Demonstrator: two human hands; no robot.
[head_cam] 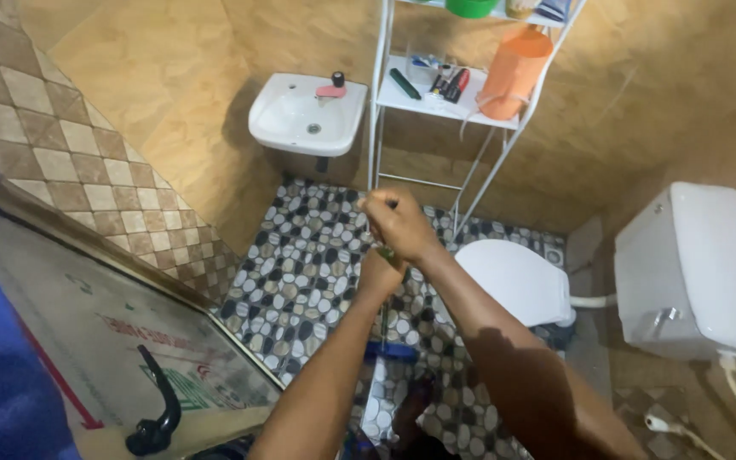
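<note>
Pebble-patterned floor (300, 281) lies below both hands: right hand (398, 223) and left hand (379, 274) each grip closed on a thin upright handle (382, 319).

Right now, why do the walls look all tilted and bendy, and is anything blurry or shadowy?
In the head view, the wide lens bends and tilts the tan tiled walls; the right hand and left hand look slightly smeared, gripping a thin stick-like handle too blurred to make out; the white wall sink casts a soft shadow; the white toilet tank looks bright.
</note>
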